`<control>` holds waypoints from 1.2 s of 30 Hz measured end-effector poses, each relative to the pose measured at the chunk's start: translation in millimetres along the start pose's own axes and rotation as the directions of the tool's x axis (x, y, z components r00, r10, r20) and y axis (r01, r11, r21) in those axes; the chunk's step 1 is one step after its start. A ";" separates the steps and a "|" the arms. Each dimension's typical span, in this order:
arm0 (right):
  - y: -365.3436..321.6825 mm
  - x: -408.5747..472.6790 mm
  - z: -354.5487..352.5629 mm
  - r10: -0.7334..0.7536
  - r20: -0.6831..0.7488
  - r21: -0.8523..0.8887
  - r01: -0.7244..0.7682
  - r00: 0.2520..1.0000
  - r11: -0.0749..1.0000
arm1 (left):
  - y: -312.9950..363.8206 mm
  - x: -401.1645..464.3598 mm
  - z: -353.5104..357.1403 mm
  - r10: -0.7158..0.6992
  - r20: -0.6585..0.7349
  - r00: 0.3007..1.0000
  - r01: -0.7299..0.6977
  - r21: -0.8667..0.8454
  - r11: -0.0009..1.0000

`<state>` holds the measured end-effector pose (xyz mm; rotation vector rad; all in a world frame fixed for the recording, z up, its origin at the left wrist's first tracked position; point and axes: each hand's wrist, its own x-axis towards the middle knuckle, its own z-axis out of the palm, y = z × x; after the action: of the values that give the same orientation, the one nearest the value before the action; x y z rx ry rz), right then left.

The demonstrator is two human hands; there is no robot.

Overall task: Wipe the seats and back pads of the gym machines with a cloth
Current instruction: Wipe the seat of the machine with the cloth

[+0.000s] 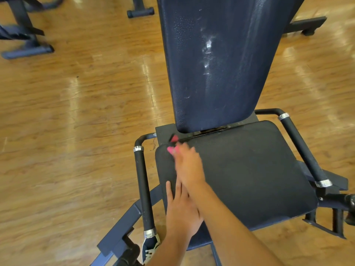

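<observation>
We look from our single head-worn wide-angle camera, facing forward and steeply down, close above the machine's seat [249,169] and back pad [221,64], wood floor [76,112] around.

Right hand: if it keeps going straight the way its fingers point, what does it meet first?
Probably the back pad's lower left corner, just past the seat's rear edge. The right hand, holding a pink cloth, is blurred, so depth is uncertain.

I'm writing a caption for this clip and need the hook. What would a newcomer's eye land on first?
The tall dark blue back pad, streaked with whitish smears, dominates the upper middle. Below it, on the black seat, the right hand holds a pink cloth at the seat's rear left corner, while the left hand rests flat nearby.
</observation>
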<state>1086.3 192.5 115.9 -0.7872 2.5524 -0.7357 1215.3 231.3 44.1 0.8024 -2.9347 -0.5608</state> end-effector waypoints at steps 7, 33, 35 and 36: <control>11.6 -11.3 -16.6 -0.348 0.457 -0.273 0.501 0.819 0.821 | 2.0 3.4 -0.8 0.037 0.051 0.998 -0.041 0.067 0.997; 95.6 56.3 -52.1 -0.173 -0.105 -0.244 0.144 0.979 0.959 | 2.6 7.9 5.1 -0.005 0.070 0.998 -0.010 0.217 0.976; 88.6 57.9 -46.9 -0.195 -0.027 -0.212 0.185 0.980 0.960 | 2.7 7.7 5.0 -0.003 0.068 0.998 -0.012 0.217 0.976; 90.3 60.4 -48.2 -0.181 0.006 -0.189 0.179 0.984 0.966 | 2.5 8.0 4.3 -0.005 0.076 0.997 -0.012 0.220 0.976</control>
<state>979.3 237.9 90.8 -1.0908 2.6123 -0.5565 1206.5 230.7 40.6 0.8109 -3.1070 -0.2737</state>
